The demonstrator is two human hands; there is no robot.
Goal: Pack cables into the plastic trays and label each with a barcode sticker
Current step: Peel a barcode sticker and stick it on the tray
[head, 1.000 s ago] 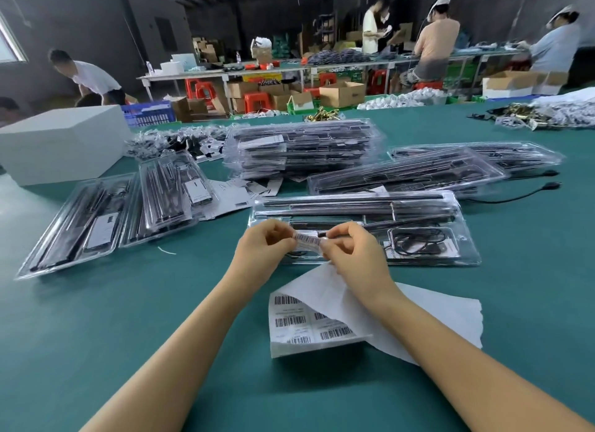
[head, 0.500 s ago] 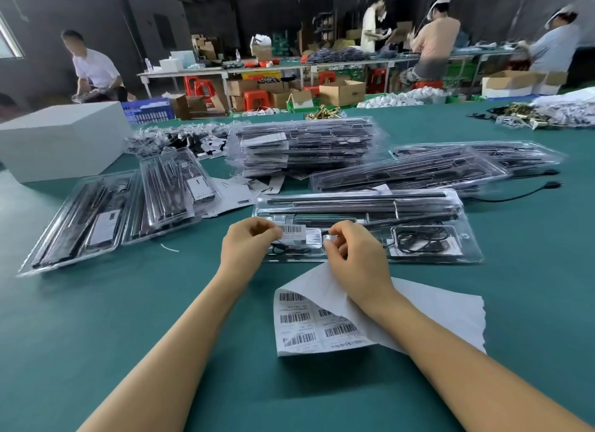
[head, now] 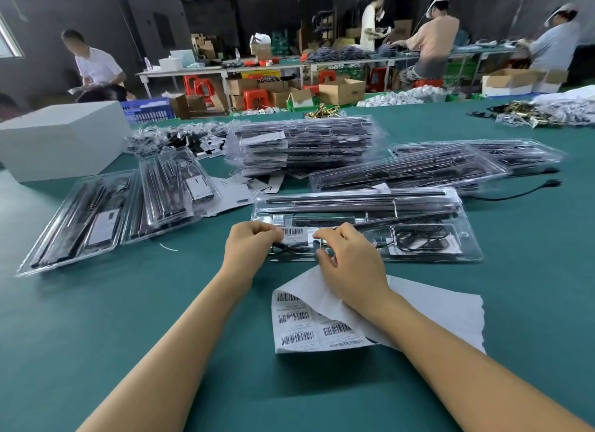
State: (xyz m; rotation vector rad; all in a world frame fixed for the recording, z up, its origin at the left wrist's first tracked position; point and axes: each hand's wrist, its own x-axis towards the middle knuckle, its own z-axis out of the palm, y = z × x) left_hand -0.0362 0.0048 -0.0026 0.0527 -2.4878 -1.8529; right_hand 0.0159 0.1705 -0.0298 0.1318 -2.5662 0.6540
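Note:
A clear plastic tray (head: 471,238) holding black rods and a coiled black cable (head: 418,238) lies in front of me on the green table. A white barcode sticker (head: 294,235) lies flat on the tray's near left part. My left hand (head: 249,248) pinches the sticker's left edge with curled fingers. My right hand (head: 349,262) hovers at the sticker's right end, fingers loosely curled, with the index tip touching the tray beside it. A sheet of barcode stickers (head: 299,325) lies under my right wrist, its backing paper (head: 434,309) folded over to the right.
Packed trays (head: 80,222) lie at the left, a tall stack of trays (head: 306,145) sits behind, and more trays (head: 418,171) are at the right. A white box (head: 61,138) stands at the far left. Loose parts (head: 547,113) lie at the far right. People work at tables behind.
The sticker, held up between both hands a second ago, now lies down on the tray. My right fingers have let go of its right end, while my left hand stays on its left edge.

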